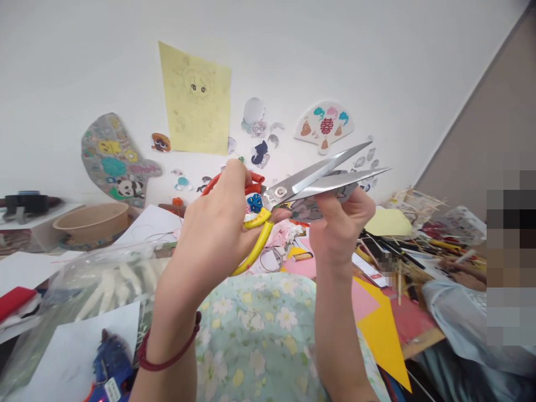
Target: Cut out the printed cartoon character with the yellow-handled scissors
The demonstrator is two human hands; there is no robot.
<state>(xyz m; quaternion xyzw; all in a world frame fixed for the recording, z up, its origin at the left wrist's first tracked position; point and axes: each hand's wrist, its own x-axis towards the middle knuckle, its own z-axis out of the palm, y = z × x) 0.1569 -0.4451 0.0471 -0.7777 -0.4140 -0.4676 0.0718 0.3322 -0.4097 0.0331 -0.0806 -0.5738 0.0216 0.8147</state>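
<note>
My left hand (218, 223) is wrapped round the handles of a pair of scissors (281, 192), one handle red and the other yellow. Their steel blades stand apart and point to the right. Behind the lower blade, my right hand (341, 223) pinches a grey patterned piece (307, 209) that looks like printed paper. The blades cover part of that piece, so I cannot tell whether they touch it. A dark red cord bracelet (170, 357) circles my left wrist.
Papers, a clear plastic bag (113, 285), a blue glue gun (111, 360) and a brown bowl (92, 223) crowd the left. Yellow card (383, 329) and pens lie right, near another person's hand (467, 276). A painted fan (324, 125) and yellow drawing (196, 106) hang on the wall.
</note>
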